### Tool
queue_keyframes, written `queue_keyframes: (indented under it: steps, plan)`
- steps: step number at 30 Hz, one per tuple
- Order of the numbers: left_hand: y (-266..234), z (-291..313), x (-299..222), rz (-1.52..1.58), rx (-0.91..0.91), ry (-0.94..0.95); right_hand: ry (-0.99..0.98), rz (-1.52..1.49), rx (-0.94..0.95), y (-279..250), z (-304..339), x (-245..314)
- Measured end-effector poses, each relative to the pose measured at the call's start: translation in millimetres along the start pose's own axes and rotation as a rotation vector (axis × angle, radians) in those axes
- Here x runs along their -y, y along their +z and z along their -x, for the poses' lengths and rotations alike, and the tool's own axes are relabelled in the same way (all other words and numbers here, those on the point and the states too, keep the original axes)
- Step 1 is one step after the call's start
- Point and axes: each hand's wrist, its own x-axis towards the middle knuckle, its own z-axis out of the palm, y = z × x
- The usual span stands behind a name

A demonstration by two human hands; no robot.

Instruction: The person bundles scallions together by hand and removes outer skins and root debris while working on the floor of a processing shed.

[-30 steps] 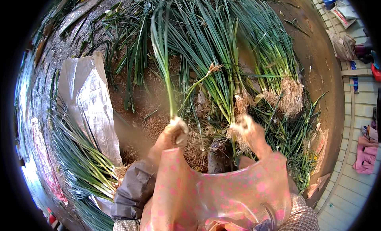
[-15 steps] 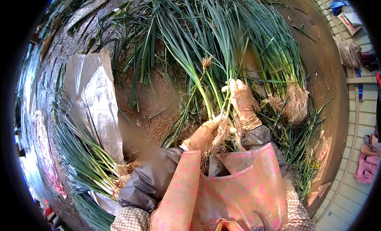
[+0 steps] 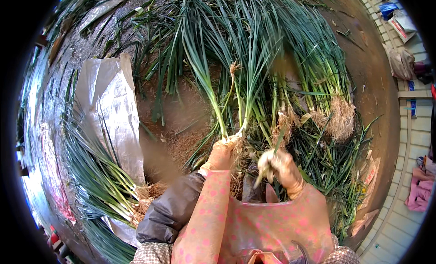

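Observation:
My left hand [image 3: 220,155], in a stained glove, is closed around the root ends of a few green onions [image 3: 219,114]. Their long leaves fan away toward the far side, and a dry root tuft [image 3: 235,68] stands among them. My right hand [image 3: 281,168], also gloved, is drawn back near my lap, to the right of the left hand. Its fingers pinch a torn leaf strip [image 3: 278,143] that sticks out past them. A pile of unsorted green onions [image 3: 313,59] lies beyond both hands, with bushy roots [image 3: 341,118] toward me.
A bundle of green onions [image 3: 106,177] lies at the left beside a whitish plastic sheet [image 3: 106,114]. Leaf scraps [image 3: 336,173] heap up to the right. My spotted apron [image 3: 277,223] covers my lap. Bags [image 3: 397,59] sit on the tiled strip at far right.
My right hand has left the onion stems and come back toward my lap with a leaf strip. The left hand has shifted slightly left, still holding the onions, whose stems now spread apart.

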Motion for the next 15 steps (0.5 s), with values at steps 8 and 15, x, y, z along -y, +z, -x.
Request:
queue_keyframes:
  steps: [8, 15]
  plan:
    - [35.8, 24.1, -21.8, 0.031, 0.067, -0.354, -0.325, 1.375, -0.090, -20.8, -84.7, -55.8]
    - [39.9, 48.9, -21.9, 0.278, 0.016, -0.578, -0.142, 0.811, -0.641, -3.7, -23.5, -76.7]
